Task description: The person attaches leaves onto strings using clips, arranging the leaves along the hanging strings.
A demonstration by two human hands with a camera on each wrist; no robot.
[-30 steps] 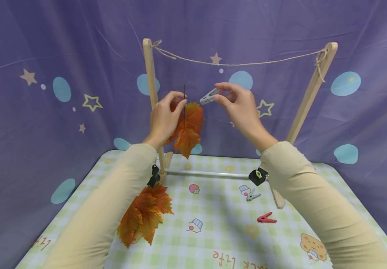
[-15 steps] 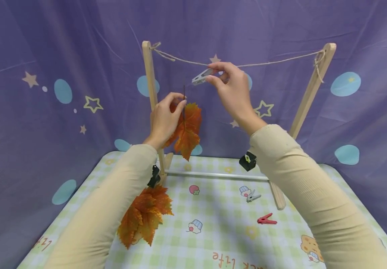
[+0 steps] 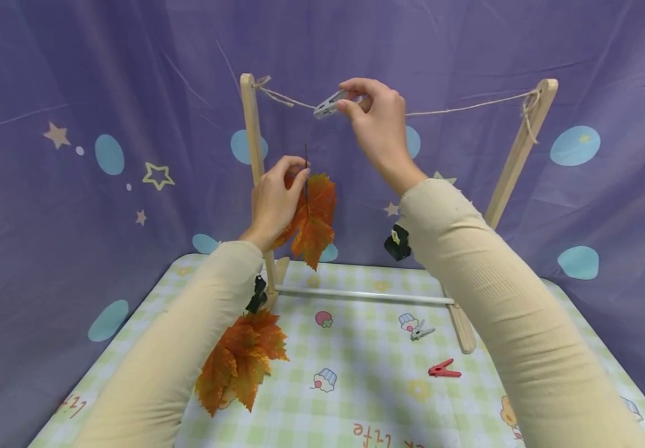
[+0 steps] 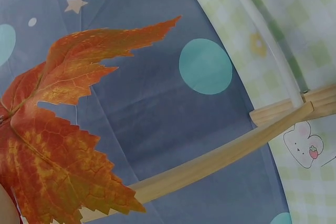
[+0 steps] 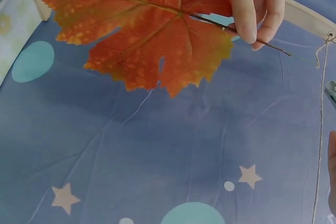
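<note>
My left hand pinches the dark stem of an orange maple leaf, which hangs below the fingers with its stem tip pointing up. In the right wrist view the stem passes between thumb and finger. Higher up, my right hand pinches a grey clothespin by its handle end. The clothespin's nose points left and overlaps the twine in the head view. That twine is tied between two wooden posts. Only the clothespin's edge shows in the right wrist view.
Wooden posts stand left and right, joined low down by a white rod. Several more maple leaves lie on the checked tablecloth at the left. A second grey clothespin and a red clothespin lie at the right.
My right hand has risen and moved left with the grey clothespin, from below the twine up to its height. The left hand has stayed nearly still with the leaf.
</note>
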